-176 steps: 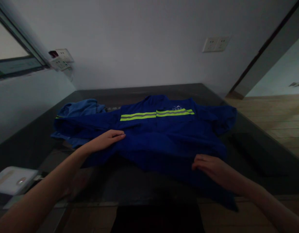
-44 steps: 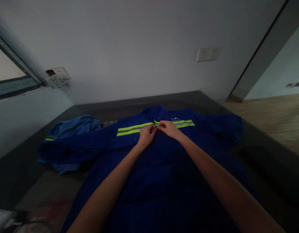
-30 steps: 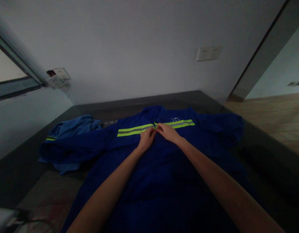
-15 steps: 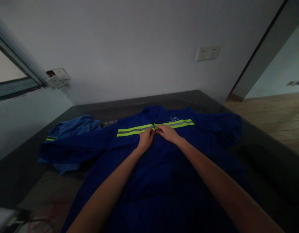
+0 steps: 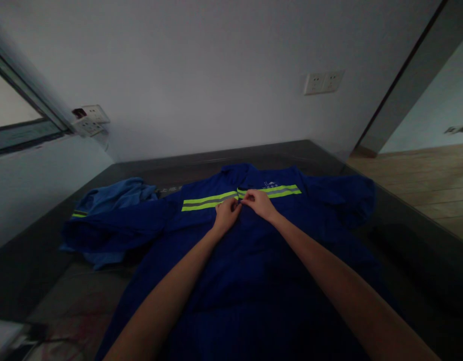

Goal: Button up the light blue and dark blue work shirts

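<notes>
Directly under my left hand point(image 5: 227, 212) and right hand point(image 5: 259, 202), the blue jacket point(image 5: 239, 265) lies across the dark table point(image 5: 194, 163), collar point(image 5: 234, 173) farthest from me, both hands pinching its front close together, by the yellow-green stripe point(image 5: 203, 202)

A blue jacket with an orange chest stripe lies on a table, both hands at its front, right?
Not orange: the head view shows a yellow-green chest stripe. The blue jacket does lie on the table, left hand and right hand at its front.

Centre: 2 hands point(image 5: 227, 214), 1 dark-blue jacket point(image 5: 246, 250). Left: 1 paler cloth heap point(image 5: 117, 194). Socket plates point(image 5: 315, 83): 2 upper left, 2 upper right.
</notes>
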The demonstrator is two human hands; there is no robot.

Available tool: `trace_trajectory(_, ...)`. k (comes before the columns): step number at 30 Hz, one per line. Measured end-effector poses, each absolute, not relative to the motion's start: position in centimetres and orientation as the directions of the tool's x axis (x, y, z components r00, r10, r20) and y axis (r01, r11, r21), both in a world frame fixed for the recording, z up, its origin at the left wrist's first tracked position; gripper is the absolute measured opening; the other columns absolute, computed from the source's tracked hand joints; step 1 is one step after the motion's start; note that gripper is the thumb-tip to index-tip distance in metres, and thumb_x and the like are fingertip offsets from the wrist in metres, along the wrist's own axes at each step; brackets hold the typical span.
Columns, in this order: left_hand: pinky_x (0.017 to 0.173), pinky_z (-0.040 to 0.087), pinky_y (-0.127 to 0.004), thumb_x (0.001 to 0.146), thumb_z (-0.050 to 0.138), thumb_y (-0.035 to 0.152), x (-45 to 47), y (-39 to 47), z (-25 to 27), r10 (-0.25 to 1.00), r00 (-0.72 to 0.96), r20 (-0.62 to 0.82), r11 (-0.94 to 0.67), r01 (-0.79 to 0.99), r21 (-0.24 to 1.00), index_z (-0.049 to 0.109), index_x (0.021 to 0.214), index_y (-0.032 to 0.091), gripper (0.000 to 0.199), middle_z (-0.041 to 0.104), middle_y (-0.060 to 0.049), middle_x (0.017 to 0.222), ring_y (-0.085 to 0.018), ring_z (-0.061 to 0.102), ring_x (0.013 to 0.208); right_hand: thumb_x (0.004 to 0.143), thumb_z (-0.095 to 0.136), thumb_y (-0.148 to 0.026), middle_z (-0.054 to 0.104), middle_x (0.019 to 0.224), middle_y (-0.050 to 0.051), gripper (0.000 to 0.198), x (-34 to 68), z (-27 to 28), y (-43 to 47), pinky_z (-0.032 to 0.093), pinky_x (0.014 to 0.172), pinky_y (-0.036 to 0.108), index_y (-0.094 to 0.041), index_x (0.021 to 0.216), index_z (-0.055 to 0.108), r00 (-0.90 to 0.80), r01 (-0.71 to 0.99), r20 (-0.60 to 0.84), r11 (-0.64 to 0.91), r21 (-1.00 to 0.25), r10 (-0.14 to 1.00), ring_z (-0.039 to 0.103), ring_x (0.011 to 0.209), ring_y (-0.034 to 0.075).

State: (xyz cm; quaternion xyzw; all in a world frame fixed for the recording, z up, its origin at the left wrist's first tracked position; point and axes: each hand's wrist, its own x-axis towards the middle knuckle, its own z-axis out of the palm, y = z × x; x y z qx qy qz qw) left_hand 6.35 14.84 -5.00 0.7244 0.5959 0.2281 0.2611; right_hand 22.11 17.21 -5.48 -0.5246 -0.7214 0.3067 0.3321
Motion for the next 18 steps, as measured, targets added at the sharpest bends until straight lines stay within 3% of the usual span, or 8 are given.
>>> trace_trajectory(14,0.062,0.036,-0.023,0.082,0.049,0.024,5.7,15.9,-4.4,0.966,0.257,0.015,-0.191,0.678,0.709,0.054,0.07,0.018,0.015,0.053,0.002,0.065,-0.013,0.049,0.065,0.077,0.066,-0.02,0.059,0.066,0.0,0.013,22.8,-5.6,17.6,0.034,0.059,0.022,-0.016,0.067,0.058,-0.21,0.614,0.19,0.28,-0.738,0.959,0.052,0.062,0.012)
trace_trajectory(18,0.063,0.036,-0.023,0.083,0.047,0.024,5.7,15.5,-5.1,0.966,0.255,0.04,-0.207,0.672,0.711,0.055,0.074,0.017,0.014,0.053,0.002,0.066,-0.013,0.049,0.065,0.082,0.062,-0.02,0.061,0.074,0.002,0.012,22.4,-5.2,16.9,0.035,0.062,0.024,-0.017,0.071,0.058,-0.207,0.704,0.194,0.284,-0.651,0.959,0.054,0.069,0.015)
